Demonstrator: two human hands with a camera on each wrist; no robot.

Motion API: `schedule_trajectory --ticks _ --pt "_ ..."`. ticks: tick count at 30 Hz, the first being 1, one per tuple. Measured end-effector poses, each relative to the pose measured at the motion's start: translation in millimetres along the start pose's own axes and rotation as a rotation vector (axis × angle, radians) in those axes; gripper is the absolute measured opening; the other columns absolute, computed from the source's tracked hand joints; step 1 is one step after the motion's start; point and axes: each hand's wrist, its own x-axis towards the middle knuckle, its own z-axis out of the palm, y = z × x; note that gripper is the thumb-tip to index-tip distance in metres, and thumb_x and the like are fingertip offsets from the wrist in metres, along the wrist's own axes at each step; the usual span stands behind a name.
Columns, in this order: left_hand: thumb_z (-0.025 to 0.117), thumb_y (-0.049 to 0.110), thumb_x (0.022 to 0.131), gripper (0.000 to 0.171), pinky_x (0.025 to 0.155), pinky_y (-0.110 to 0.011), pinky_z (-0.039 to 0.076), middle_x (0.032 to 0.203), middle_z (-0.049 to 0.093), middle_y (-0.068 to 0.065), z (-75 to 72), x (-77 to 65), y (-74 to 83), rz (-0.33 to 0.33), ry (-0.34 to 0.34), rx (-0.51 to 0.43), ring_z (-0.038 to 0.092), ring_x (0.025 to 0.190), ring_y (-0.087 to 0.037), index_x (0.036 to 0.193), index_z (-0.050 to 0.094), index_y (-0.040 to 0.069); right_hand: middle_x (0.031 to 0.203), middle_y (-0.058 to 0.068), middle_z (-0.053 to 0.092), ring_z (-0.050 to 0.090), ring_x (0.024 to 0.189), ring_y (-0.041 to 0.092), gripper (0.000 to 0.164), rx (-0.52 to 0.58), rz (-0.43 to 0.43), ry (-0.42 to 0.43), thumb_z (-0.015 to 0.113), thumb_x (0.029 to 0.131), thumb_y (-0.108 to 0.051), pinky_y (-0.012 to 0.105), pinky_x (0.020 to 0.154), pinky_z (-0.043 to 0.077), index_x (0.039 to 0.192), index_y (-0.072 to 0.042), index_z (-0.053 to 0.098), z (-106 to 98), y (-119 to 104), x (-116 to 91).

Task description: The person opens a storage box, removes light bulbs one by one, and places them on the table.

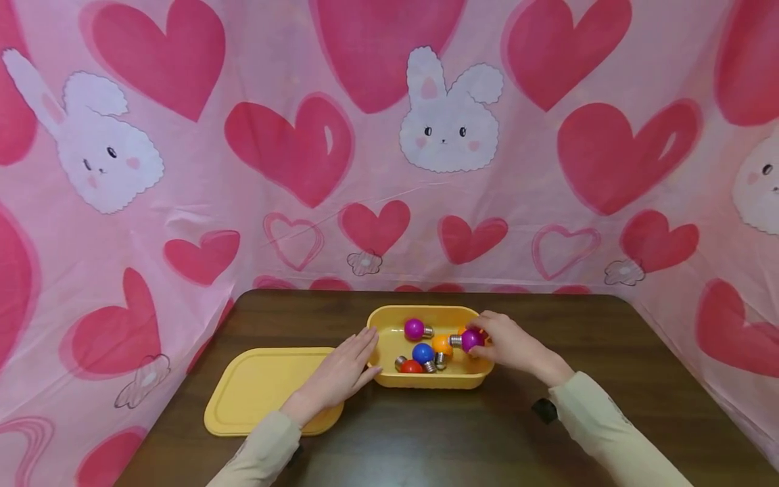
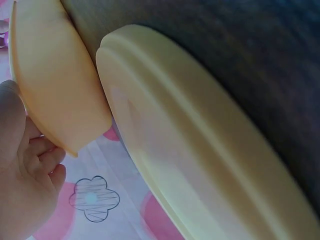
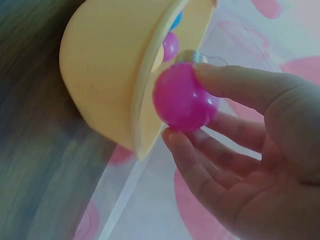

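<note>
A yellow plastic box [image 1: 420,382] stands on the table with several small coloured light bulbs in it. My right hand [image 1: 514,346] pinches a purple bulb [image 1: 471,339] between thumb and fingers at the box's right end; its metal screw base points left in the head view. The right wrist view shows this purple bulb [image 3: 182,97] up by the rim. With fingers extended, my left hand [image 1: 341,368] touches the box's left end. Inside lie another purple bulb [image 1: 414,329], a blue bulb [image 1: 422,353], a red bulb [image 1: 410,366] and an orange bulb [image 1: 442,345]. Another orange one is partly hidden behind the held bulb.
A yellow lid [image 1: 262,392] lies flat on the dark wooden table [image 1: 426,439], left of the box and partly under my left forearm. Behind the table hangs a pink cloth [image 1: 377,182] printed with hearts and rabbits.
</note>
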Motion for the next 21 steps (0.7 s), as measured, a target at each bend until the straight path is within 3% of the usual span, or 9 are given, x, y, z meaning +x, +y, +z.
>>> schedule_trajectory --ticks 11,21 --pt "0.049 0.051 0.100 0.070 0.122 -0.044 0.032 0.162 0.035 -0.008 2.7 0.2 -2.1 -0.018 -0.015 0.011 0.031 0.151 -0.025 0.153 0.036 0.007 0.097 0.014 0.067 0.062 0.081 0.020 0.037 0.010 0.080 0.237 0.081 0.082 -0.020 0.038 0.074 0.063 0.109 0.002 0.068 -10.8 30.1 -17.6" --pt "0.049 0.052 0.100 0.071 0.122 -0.044 0.032 0.163 0.033 -0.007 3.5 0.3 -1.9 -0.022 -0.017 -0.004 0.030 0.152 -0.025 0.154 0.034 0.008 0.090 0.015 0.068 0.060 0.077 0.023 0.039 -0.002 0.196 0.283 0.080 0.082 -0.024 0.041 0.072 0.061 0.105 0.006 0.068 -12.5 59.1 -36.6"
